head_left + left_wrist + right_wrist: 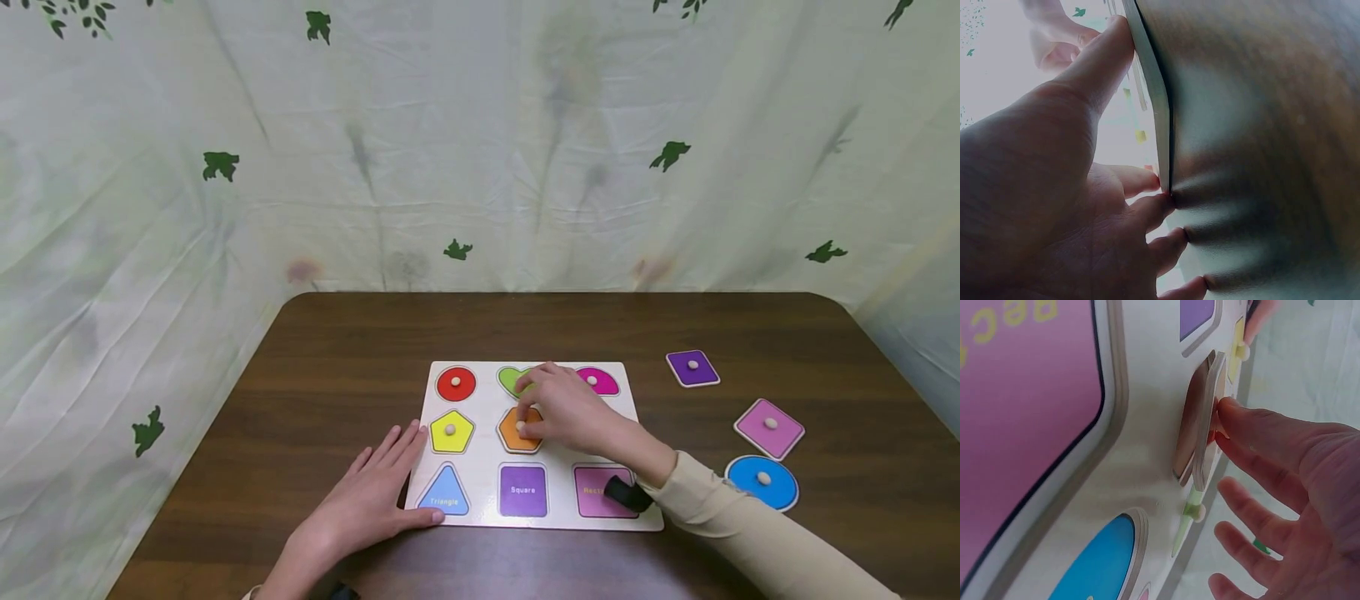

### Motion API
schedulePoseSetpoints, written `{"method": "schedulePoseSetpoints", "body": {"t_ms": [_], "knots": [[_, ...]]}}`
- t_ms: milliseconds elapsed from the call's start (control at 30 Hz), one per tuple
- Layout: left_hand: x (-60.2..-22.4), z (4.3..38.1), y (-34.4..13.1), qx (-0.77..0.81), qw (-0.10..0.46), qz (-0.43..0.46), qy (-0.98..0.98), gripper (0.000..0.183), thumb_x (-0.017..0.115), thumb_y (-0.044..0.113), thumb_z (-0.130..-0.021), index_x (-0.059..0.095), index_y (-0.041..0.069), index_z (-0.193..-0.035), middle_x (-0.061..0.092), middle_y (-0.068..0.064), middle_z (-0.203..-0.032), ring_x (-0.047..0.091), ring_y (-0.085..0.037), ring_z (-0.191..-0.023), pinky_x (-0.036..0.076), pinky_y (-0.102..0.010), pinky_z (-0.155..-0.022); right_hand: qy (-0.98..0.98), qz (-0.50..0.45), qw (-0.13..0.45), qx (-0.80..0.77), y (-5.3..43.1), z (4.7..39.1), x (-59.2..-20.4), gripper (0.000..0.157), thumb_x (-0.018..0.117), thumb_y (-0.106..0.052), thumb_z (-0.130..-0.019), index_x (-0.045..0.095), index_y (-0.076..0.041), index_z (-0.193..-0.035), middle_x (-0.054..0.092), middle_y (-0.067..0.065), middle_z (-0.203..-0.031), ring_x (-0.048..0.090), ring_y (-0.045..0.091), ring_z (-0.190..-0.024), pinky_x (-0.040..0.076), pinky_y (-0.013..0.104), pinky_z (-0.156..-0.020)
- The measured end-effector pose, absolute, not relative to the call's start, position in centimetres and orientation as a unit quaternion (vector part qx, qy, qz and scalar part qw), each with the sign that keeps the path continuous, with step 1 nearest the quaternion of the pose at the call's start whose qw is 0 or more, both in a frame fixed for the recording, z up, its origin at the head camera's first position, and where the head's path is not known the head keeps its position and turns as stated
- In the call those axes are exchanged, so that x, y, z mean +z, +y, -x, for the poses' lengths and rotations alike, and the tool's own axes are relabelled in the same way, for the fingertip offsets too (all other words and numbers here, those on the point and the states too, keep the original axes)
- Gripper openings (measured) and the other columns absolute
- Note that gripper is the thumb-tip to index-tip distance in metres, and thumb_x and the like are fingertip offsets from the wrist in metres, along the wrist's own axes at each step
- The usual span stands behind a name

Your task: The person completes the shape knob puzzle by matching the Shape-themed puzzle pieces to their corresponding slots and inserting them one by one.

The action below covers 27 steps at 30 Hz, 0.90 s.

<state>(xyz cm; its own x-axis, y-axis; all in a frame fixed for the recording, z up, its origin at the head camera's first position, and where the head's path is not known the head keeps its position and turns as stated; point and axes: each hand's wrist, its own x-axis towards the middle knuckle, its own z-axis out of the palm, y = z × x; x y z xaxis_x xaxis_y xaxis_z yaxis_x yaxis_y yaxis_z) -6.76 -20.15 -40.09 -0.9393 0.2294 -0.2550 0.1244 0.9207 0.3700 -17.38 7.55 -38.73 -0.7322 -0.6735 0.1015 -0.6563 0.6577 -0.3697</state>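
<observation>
A white puzzle board point(485, 500) lies on the table. My right hand point(573, 410) pinches the knob of an orange hexagon piece point(512, 433); in the right wrist view that hexagon piece point(1208, 434) stands slightly tilted just over its recess point(1192, 419). Spread along the board's left edge, my left hand point(375, 490) has its fingers straight, with the thumb on the lower left corner. Red circle point(455, 383), yellow pentagon point(450, 432), green heart point(510, 379) and magenta semicircle point(603, 382) pieces sit in the board. My right hand partly covers the heart, and hides the oval's slot in the head view.
Right of the board lie a purple square piece point(690, 367), a pink rectangle piece point(769, 428) and a blue oval piece point(762, 482), the last two touching or nearly so. Triangle point(444, 490), square point(523, 490) and rectangle point(588, 492) recesses show along the board's near side.
</observation>
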Motion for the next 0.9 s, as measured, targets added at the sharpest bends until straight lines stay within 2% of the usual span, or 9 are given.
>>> {"method": "schedulePoseSetpoints", "body": {"t_ms": [333,900], "knots": [[-40.08,6.67,-20.03,0.179,0.151,-0.092,0.968,0.111,0.076,0.066,-0.071,0.027,0.014,-0.157,0.02,-0.004,-0.163,0.015,-0.031,-0.148,0.015,-0.062,-0.114,0.917,0.351,0.045,-0.185,7.43,17.37,-39.12,0.007,0.081,-0.026,-0.081,0.075,-0.025,-0.078,0.064,0.0,-0.117,0.049,0.025,-0.119,0.041,0.047,-0.098],[-39.96,6.55,-20.13,0.178,0.145,-0.093,0.969,0.111,0.075,0.067,-0.071,0.027,0.014,-0.157,0.021,-0.004,-0.162,0.014,-0.031,-0.148,0.015,-0.062,-0.114,0.922,0.35,0.021,-0.164,7.48,17.14,-39.19,0.008,0.079,-0.028,-0.082,0.073,-0.025,-0.079,0.064,0.001,-0.117,0.05,0.025,-0.117,0.039,0.048,-0.1]]}}
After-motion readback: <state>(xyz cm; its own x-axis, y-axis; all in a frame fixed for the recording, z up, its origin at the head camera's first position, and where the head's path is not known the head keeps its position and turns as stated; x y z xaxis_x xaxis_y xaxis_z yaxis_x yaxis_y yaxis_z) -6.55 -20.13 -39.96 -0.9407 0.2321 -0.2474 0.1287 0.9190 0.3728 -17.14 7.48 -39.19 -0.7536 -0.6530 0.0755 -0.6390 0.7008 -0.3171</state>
